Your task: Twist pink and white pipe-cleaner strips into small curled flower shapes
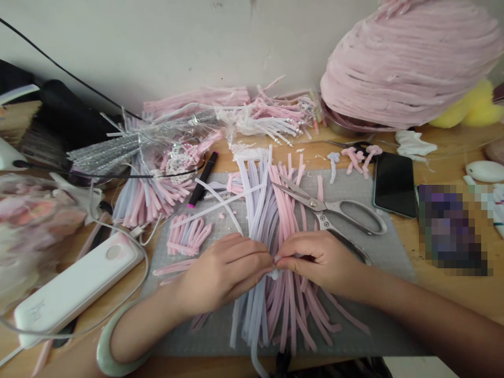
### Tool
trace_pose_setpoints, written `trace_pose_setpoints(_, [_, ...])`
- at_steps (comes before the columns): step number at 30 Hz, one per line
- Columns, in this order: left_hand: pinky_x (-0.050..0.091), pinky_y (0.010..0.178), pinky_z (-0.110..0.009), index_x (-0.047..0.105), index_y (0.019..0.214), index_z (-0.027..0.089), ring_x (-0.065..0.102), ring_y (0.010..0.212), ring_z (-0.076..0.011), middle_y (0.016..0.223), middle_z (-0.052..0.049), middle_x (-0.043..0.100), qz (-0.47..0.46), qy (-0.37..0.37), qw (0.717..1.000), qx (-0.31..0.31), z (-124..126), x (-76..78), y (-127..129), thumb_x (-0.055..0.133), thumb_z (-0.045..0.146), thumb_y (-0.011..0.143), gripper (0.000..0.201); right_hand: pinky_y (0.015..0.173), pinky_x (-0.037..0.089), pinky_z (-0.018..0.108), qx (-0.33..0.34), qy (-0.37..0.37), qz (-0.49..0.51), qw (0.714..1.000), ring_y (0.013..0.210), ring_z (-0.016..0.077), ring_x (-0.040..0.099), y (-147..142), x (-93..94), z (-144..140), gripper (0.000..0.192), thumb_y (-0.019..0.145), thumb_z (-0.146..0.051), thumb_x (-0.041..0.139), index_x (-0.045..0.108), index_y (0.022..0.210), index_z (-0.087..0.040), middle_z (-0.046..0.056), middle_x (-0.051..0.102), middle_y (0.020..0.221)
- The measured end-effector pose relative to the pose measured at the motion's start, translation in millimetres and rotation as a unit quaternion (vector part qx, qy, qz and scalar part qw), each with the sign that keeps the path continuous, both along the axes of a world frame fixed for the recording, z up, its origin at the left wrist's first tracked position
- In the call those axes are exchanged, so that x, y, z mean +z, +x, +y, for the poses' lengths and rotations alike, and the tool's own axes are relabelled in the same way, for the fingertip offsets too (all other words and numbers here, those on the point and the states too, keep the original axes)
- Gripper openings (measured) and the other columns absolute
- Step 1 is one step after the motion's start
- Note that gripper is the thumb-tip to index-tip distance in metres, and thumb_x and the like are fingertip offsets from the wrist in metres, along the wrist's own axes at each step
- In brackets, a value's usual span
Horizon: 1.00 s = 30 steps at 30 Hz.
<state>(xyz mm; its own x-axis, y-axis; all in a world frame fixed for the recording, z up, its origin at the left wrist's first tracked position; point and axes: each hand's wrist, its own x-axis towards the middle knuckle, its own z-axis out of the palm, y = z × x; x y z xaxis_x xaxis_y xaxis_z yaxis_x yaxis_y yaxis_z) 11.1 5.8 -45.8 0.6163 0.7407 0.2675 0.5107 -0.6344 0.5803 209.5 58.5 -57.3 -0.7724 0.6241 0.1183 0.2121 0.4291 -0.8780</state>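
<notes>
Pink and lilac fuzzy pipe-cleaner strips [271,210] lie in a long bundle down the middle of the grey cutting mat [389,252], running from the far edge toward the body. Both hands meet over the bundle's midpoint. Left hand [224,270]: fingertips narrowed together, pinching at a small whitish knot or end at the centre of the bundle. Right hand [318,260]: thumb and forefinger closed tight on the same spot from the other side; what exactly sits between the pads is too small to tell. A pale green bangle [114,352] rides the left wrist.

Judgement: the pinch works best kept at the bundle's centre, strips gathered flat and even, tension equal from both sides so none slip out.

Outward: steel scissors [334,210] lie open just beyond the right hand, on the strips. A black marker with pink tip [202,181] sits left of the bundle. White power bank [74,289] at left; black phone [394,184] at right.
</notes>
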Motion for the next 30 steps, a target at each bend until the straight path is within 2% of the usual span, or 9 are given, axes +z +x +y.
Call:
trace_pose_setpoints(5, [0.037, 0.062, -0.022, 0.054, 0.078, 0.016, 0.049, 0.067, -0.0107, 0.071, -0.001, 0.055, -0.072, -0.244, 0.961, 0.106, 0, 2.1, 8, 0.046, 0.020, 0.083, 0.011, 0.068, 0.048, 0.020, 0.027, 0.170, 0.020, 0.985, 0.072, 0.0103, 0.059, 3, -1.1, -3, 0.016, 0.085, -0.018, 0.048, 0.064, 0.083, -0.014, 0.005, 0.065, 0.077])
trace_pose_setpoints(9, [0.024, 0.045, -0.019, 0.049, 0.066, 0.015, 0.032, 0.048, -0.0058, 0.056, 0.005, 0.041, -0.195, -0.534, 0.804, 0.176, 2, -0.8, 14, 0.048, 0.027, 0.079, 0.018, 0.070, 0.048, 0.026, 0.055, 0.325, 0.011, 0.944, 0.073, 0.0143, 0.058, 4, -6.5, -10, 0.019, 0.086, -0.013, 0.044, 0.063, 0.085, -0.010, 0.008, 0.064, 0.077])
trace_pose_setpoints(11, [0.019, 0.042, -0.019, 0.048, 0.065, 0.014, 0.025, 0.044, -0.0040, 0.056, 0.005, 0.040, -0.244, -0.607, 0.737, 0.170, 4, -2.8, 14, 0.049, 0.028, 0.077, 0.018, 0.071, 0.048, 0.026, 0.050, 0.313, 0.007, 0.948, 0.074, 0.0144, 0.058, 3, -7.1, -11, 0.019, 0.086, -0.013, 0.044, 0.063, 0.085, -0.011, 0.008, 0.064, 0.077])
trace_pose_setpoints(12, [0.018, 0.041, -0.019, 0.048, 0.066, 0.014, 0.024, 0.043, -0.0036, 0.056, 0.005, 0.041, -0.257, -0.613, 0.728, 0.169, 4, -3.5, 13, 0.049, 0.030, 0.078, 0.019, 0.071, 0.048, 0.024, 0.035, 0.279, 0.008, 0.960, 0.074, 0.0136, 0.058, 3, -6.4, -10, 0.018, 0.085, -0.014, 0.045, 0.063, 0.085, -0.011, 0.007, 0.064, 0.077])
trace_pose_setpoints(14, [0.022, 0.043, -0.019, 0.051, 0.071, 0.015, 0.029, 0.043, -0.0039, 0.057, 0.005, 0.043, -0.258, -0.574, 0.758, 0.174, 6, -3.6, 11, 0.050, 0.033, 0.079, 0.020, 0.067, 0.047, 0.020, -0.003, 0.177, 0.006, 0.984, 0.071, 0.0107, 0.059, 1, -3.8, -8, 0.015, 0.084, -0.017, 0.049, 0.063, 0.083, -0.013, 0.005, 0.064, 0.075])
trace_pose_setpoints(16, [0.030, 0.048, -0.019, 0.054, 0.077, 0.015, 0.038, 0.050, -0.0060, 0.060, 0.004, 0.046, -0.223, -0.492, 0.824, 0.173, 6, -2.5, 8, 0.050, 0.033, 0.079, 0.018, 0.060, 0.045, 0.017, -0.031, 0.083, 0.001, 0.996, 0.064, 0.0081, 0.058, 0, -1.1, -5, 0.013, 0.082, -0.020, 0.053, 0.064, 0.080, -0.014, 0.002, 0.063, 0.071])
trace_pose_setpoints(19, [0.036, 0.057, -0.021, 0.058, 0.078, 0.015, 0.045, 0.061, -0.0092, 0.064, 0.002, 0.050, -0.160, -0.391, 0.891, 0.166, 6, -0.9, 6, 0.052, 0.032, 0.079, 0.018, 0.058, 0.044, 0.016, -0.046, 0.038, 0.005, 0.998, 0.063, 0.0078, 0.058, -1, 0.2, -3, 0.012, 0.081, -0.022, 0.055, 0.065, 0.079, -0.014, 0.001, 0.063, 0.069])
trace_pose_setpoints(24, [0.037, 0.053, -0.020, 0.056, 0.078, 0.015, 0.046, 0.056, -0.0086, 0.062, 0.003, 0.051, -0.171, -0.411, 0.881, 0.160, 3, -2.5, 10, 0.052, 0.034, 0.079, 0.019, 0.063, 0.045, 0.018, -0.049, 0.044, 0.032, 0.997, 0.067, 0.0092, 0.059, -1, -1.8, -7, 0.015, 0.082, -0.021, 0.053, 0.065, 0.080, -0.013, 0.003, 0.064, 0.073])
trace_pose_setpoints(30, [0.041, 0.065, -0.022, 0.058, 0.078, 0.016, 0.053, 0.068, -0.0116, 0.072, -0.002, 0.060, -0.128, -0.263, 0.943, 0.157, -1, -1.8, 8, 0.052, 0.025, 0.080, 0.011, 0.060, 0.046, 0.020, -0.101, -0.017, 0.027, 0.994, 0.064, 0.0102, 0.060, -6, -3.5, -15, 0.016, 0.081, -0.025, 0.053, 0.066, 0.079, -0.016, 0.002, 0.066, 0.070])
